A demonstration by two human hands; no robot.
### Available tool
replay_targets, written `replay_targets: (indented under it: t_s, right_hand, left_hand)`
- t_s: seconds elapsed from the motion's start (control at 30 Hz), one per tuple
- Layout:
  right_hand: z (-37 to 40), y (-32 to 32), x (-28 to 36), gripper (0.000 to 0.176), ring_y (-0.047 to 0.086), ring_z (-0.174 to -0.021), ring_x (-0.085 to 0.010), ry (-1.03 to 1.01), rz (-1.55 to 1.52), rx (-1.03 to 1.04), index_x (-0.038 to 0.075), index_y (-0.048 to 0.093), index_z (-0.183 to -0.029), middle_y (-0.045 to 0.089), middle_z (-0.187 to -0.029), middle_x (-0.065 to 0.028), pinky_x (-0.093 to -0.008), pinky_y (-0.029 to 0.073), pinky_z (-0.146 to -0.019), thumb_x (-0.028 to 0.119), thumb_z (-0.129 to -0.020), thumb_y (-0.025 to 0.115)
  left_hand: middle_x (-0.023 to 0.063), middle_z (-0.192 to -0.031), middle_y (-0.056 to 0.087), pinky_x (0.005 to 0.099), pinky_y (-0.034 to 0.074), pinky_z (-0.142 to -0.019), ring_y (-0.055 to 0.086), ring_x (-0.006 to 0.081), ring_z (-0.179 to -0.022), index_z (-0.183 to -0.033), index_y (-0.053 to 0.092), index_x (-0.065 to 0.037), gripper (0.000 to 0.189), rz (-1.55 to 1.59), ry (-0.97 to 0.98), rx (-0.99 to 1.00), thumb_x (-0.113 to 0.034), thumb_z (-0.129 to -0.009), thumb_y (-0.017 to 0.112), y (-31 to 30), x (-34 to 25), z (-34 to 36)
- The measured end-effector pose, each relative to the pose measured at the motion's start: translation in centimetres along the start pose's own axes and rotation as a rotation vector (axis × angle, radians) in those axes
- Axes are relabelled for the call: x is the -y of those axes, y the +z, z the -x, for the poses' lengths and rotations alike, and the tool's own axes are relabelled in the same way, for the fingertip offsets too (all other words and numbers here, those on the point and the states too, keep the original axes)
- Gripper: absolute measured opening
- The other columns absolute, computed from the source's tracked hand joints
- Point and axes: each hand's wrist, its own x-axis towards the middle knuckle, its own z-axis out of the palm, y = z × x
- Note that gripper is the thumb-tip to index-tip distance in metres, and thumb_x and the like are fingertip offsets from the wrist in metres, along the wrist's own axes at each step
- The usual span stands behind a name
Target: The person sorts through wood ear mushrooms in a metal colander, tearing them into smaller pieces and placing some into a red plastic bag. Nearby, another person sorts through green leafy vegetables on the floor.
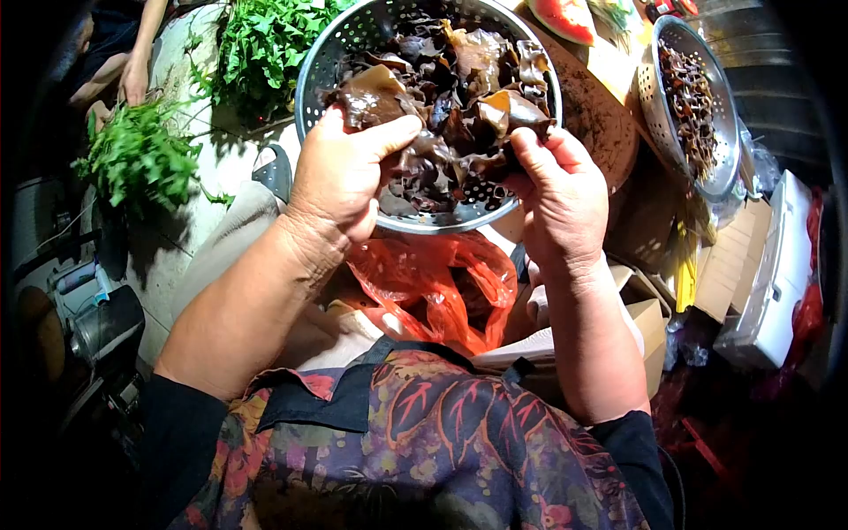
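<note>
A perforated metal colander point(311, 66) full of dark brown, wet wood ear fungus point(437, 71) is in front of me. Over its left side, my left hand point(340, 168) pinches a brown piece of fungus point(373, 93) between thumb and fingers. At the right rim my right hand point(558, 181) is closed, thumb against fingers, on the edge of another dark piece point(512, 110). Both hands are above the colander's near half. Below it, a red plastic bag point(433, 283) lies by my lap.
A second colander point(729, 132) with thin brown pieces stands at the right, near a white foam box point(773, 274) and cardboard point(729, 256). Leafy greens point(265, 57) lie upper left. Another person's hand point(135, 78) touches more greens point(146, 155). Watermelon point(565, 18) is at the top.
</note>
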Motion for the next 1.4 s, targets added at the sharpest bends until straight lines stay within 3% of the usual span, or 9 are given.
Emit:
replay_targets:
  t_s: [0.17,0.33,0.37,0.5,0.63,0.77,0.87,1.07,1.4]
  right_hand:
    - [0.2,0.2,1.1,0.019,0.061,-0.073,-0.0107,0.015,0.007,0.067,-0.001,0.062,-0.100,0.065,-0.088,-0.0051,-0.0228,0.049,-0.065,0.008,-0.084,0.064]
    - [0.2,-0.3,-0.9,0.036,0.061,-0.086,-0.0172,-0.096,0.840,0.346,-0.003,0.062,-0.106,0.065,-0.097,-0.0105,-0.0287,0.048,-0.079,0.023,-0.083,0.063]
    - [0.1,-0.5,-0.6,0.036,0.061,-0.086,-0.0172,-0.097,0.842,0.345,-0.003,0.062,-0.106,0.065,-0.097,-0.0105,-0.0287,0.048,-0.079,0.023,-0.083,0.063]
    - [-0.2,-0.7,1.1,0.031,0.061,-0.086,-0.0171,0.355,-0.137,0.408,0.001,0.061,-0.108,0.064,-0.098,-0.0083,-0.0328,0.047,-0.082,0.026,-0.088,0.056]
    - [0.6,0.5,0.9,0.026,0.058,-0.080,-0.0086,0.239,-0.003,0.274,0.000,0.063,-0.104,0.065,-0.091,-0.0028,-0.0234,0.046,-0.074,0.019,-0.085,0.065]
    - [0.9,0.4,1.1,0.024,0.059,-0.078,-0.0092,0.145,0.099,0.205,-0.002,0.063,-0.103,0.066,-0.091,-0.0042,-0.0231,0.048,-0.073,0.014,-0.086,0.064]
    - [0.8,0.3,1.0,0.024,0.060,-0.079,-0.0100,0.151,0.085,0.234,-0.002,0.063,-0.104,0.066,-0.092,-0.0053,-0.0239,0.049,-0.074,0.012,-0.086,0.063]
    - [0.7,0.3,1.0,0.023,0.061,-0.081,-0.0107,0.183,0.048,0.228,-0.003,0.062,-0.105,0.066,-0.094,-0.0061,-0.0244,0.050,-0.075,0.008,-0.085,0.063]
    - [0.8,0.6,0.9,0.023,0.061,-0.082,-0.0104,0.121,0.128,0.309,-0.003,0.061,-0.106,0.065,-0.095,-0.0060,-0.0227,0.049,-0.076,0.007,-0.085,0.062]
  left_hand:
    - [0.0064,-0.091,0.065,0.0296,0.053,-0.068,0.063,0.0155,-0.075,-0.104,0.056,-0.004,0.029,0.013,0.073,0.021,0.003,-0.078,0.064,-0.6,-1.0,-0.5]
    - [0.0061,-0.098,0.064,0.0293,0.052,-0.077,0.062,0.0141,-0.085,-0.110,0.055,-0.003,0.034,-0.324,0.090,0.263,0.003,-0.078,0.065,-0.1,-0.5,0.7]
    - [0.0059,-0.101,0.064,0.0294,0.051,-0.080,0.062,0.0141,-0.088,-0.112,0.054,-0.002,0.036,-0.369,0.118,0.332,0.003,-0.078,0.066,-0.1,-0.1,0.9]
    - [0.0038,-0.105,0.062,0.0292,0.047,-0.087,0.058,0.0120,-0.096,-0.116,0.053,-0.002,0.040,-0.398,0.088,0.540,0.006,-0.078,0.063,0.0,1.6,2.0]
    - [0.0012,-0.097,0.063,0.0267,0.047,-0.084,0.056,0.0085,-0.093,-0.110,0.058,-0.002,0.034,-0.837,-0.179,0.630,-0.004,-0.078,0.069,0.1,1.2,2.2]
    - [0.0060,-0.090,0.066,0.0270,0.049,-0.079,0.060,0.0111,-0.085,-0.099,0.062,-0.001,0.034,-0.590,-0.099,0.478,-0.022,-0.075,0.074,0.2,1.5,1.6]
    - [0.0065,-0.101,0.062,0.0284,0.046,-0.087,0.058,0.0130,-0.093,-0.110,0.057,-0.001,0.033,-0.289,-0.166,0.417,-0.009,-0.080,0.067,0.9,-0.1,1.3]
    - [0.0062,-0.097,0.062,0.0276,0.051,-0.077,0.061,0.0128,-0.084,-0.107,0.056,0.000,0.023,-0.267,-0.151,0.329,-0.002,-0.084,0.059,0.5,0.1,0.8]
    - [0.0066,-0.093,0.062,0.0253,0.052,-0.070,0.062,0.0122,-0.077,-0.107,0.056,-0.001,0.025,-0.171,-0.310,0.387,-0.009,-0.084,0.062,0.9,-1.3,1.0]
